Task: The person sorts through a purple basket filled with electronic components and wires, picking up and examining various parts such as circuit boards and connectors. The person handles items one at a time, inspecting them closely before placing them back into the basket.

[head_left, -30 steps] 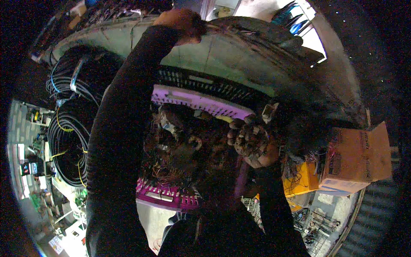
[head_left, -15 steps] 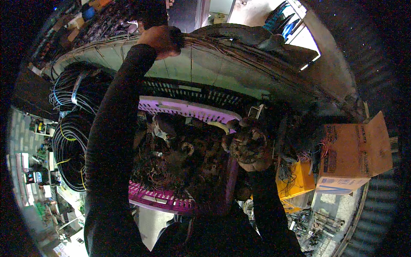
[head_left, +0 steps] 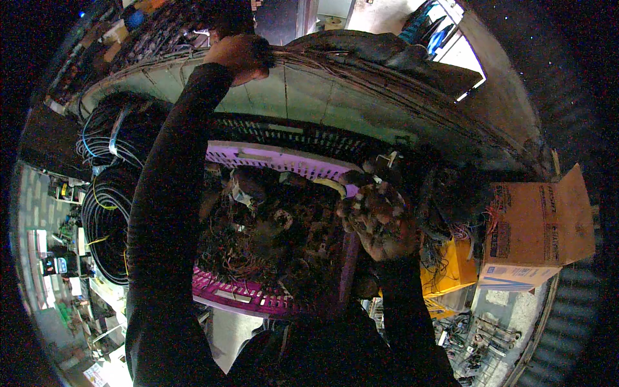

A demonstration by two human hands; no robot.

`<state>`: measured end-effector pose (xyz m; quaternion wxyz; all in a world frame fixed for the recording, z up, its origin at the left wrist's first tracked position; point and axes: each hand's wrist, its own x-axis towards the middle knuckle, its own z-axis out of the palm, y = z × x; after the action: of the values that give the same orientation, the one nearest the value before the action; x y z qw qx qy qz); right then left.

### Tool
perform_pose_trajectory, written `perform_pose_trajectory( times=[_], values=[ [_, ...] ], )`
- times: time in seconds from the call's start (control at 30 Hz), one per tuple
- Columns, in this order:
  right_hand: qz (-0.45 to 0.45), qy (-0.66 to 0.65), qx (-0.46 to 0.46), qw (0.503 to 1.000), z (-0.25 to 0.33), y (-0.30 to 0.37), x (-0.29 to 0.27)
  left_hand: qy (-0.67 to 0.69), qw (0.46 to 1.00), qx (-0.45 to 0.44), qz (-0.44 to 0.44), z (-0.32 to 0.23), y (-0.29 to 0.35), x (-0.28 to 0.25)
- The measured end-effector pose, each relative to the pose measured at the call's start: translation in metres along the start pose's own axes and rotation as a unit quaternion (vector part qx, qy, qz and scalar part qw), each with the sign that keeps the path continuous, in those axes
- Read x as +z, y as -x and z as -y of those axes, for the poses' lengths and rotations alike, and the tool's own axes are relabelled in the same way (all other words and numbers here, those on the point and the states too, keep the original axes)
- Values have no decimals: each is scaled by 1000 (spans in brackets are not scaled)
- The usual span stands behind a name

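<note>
Resting in right fingers point(head_left: 351, 178): lumpy brownish object point(head_left: 382, 204)

basket point(head_left: 242, 298): centre | cable coils point(head_left: 89, 232): left | carton point(head_left: 522, 222): right | wall point(head_left: 309, 90): behind basket

Dim, cluttered workshop, its light coming from the edges.
A pale greenish wall point(head_left: 309, 97) curves below the left grip point(head_left: 240, 59) and runs on rightward, above the right grip point(head_left: 379, 216). Beyond it, to the right of the left grip, lies what looks like pale floor point(head_left: 377, 16); farther right a white opening point(head_left: 469, 59) glares, window or door unclear. Dark corrugated sheeting point(head_left: 567, 316) stands far right of the right grip, with a carton point(head_left: 522, 222) and a yellow bin point(head_left: 448, 267) between. Well left of both grips, grey blockwork point(head_left: 32, 206) shows in strong light. Grey floor point(head_left: 232, 330) shows below and left of the right grip.
</note>
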<state>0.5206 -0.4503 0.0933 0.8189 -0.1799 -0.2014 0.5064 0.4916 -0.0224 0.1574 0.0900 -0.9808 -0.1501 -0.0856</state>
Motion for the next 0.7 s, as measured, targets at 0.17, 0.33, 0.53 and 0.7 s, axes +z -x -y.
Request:
perform_pose_trajectory(
  times=[0.17, 0.33, 0.53, 0.7],
  values=[
    [-165, 125, 42, 978, -6, 4, 3, 25, 999, 21, -12, -8, 8, -14],
    [-69, 19, -29, 997, -19, 13, 4, 22, 999, -35, 26, -10, 9, -20],
    [-127, 4, 9, 992, -21, 17, 7, 11, 1000, 13, 5, -7, 7, -15],
    [-71, 100, 6, 992, -13, 19, 16, -12, 999, 36, -5, -4, 8, -14]
  ],
)
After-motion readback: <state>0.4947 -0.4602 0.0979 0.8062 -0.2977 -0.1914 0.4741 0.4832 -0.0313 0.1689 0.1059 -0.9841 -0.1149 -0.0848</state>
